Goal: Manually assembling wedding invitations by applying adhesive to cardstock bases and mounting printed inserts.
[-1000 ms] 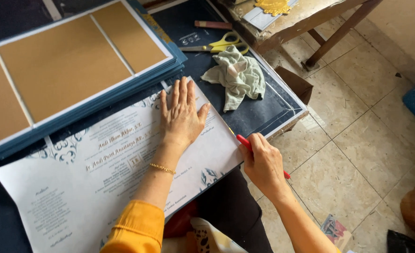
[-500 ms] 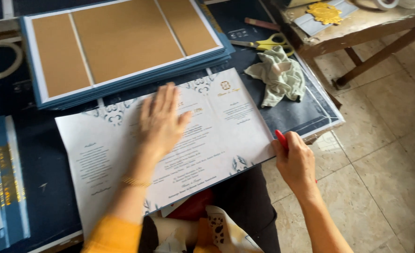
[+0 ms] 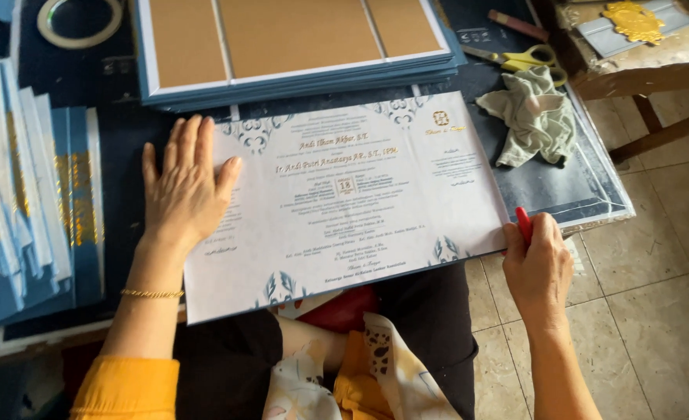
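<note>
Left hand (image 3: 185, 187) lies spread flat on the card (image 3: 344, 198); right hand (image 3: 537, 260) pinches a red tool (image 3: 523, 224) at its edge—best kept flush.

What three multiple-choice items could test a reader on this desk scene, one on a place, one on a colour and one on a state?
1. Where does the crumpled cloth lie?
A. right of the printed sheet
B. on the floor
C. under the left hand

2. What colour are the handles of the scissors?
A. black
B. yellow
C. white

3. How does the left hand rest?
A. clenched in a fist
B. lifted off the desk
C. flat, fingers spread, on the printed sheet

Answers: 1 A, the cloth lies on the dark mat past the sheet's right edge. 2 B, the handles are yellow. 3 C, the palm presses on the sheet's left end, while the right hand grips a red tool.
</note>
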